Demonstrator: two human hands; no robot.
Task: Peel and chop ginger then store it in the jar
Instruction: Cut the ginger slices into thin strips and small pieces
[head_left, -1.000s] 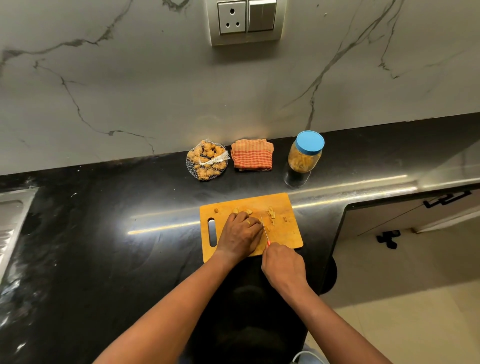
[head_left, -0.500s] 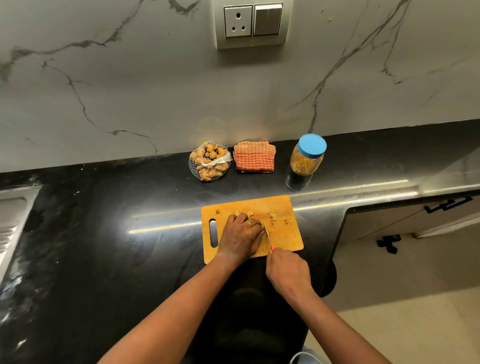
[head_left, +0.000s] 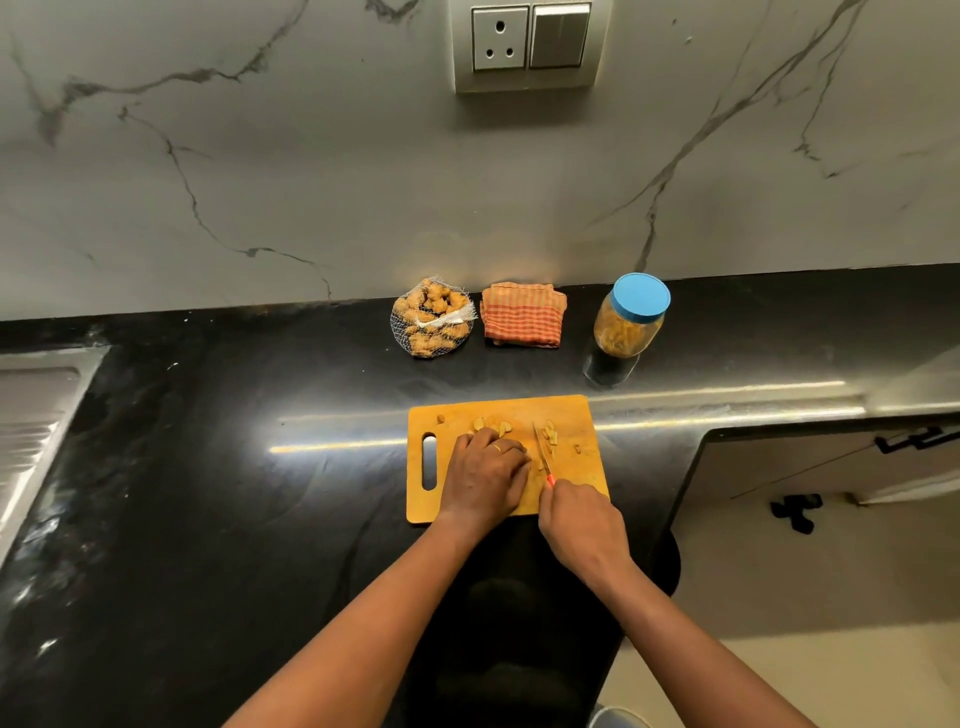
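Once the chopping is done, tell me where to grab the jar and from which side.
Grip the jar around its clear body just under the blue lid, wrapping the fingers round its sides. It stands upright and capped near the wall. Come from the front right: the folded cloth lies to its left, while the counter on its right looks bare, so the right hand probably reaches it most easily.

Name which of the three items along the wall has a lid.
The jar, rightmost, with a blue lid; the net bag of ginger and folded cloth have none.
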